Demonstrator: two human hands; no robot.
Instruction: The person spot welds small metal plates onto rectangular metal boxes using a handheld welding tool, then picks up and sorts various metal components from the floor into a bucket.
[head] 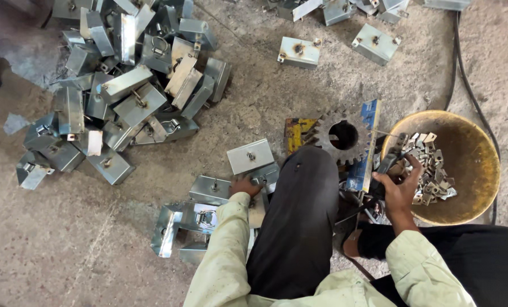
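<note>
The left hand (245, 185) rests with fingers curled on a metal box (211, 190) on the floor, near the knee. The right hand (398, 186) grips small metal pieces (430, 165) in the yellow bowl (470, 142) at right

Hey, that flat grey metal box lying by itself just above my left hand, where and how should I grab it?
Probably by its two long edges, coming straight down from above. The flat grey rectangular metal box lies face up on the dusty concrete floor, with a small stud at its centre, so the face itself gives the fingers little purchase. Its far edges are free; the near corner abuts another box beside the left hand.
</note>
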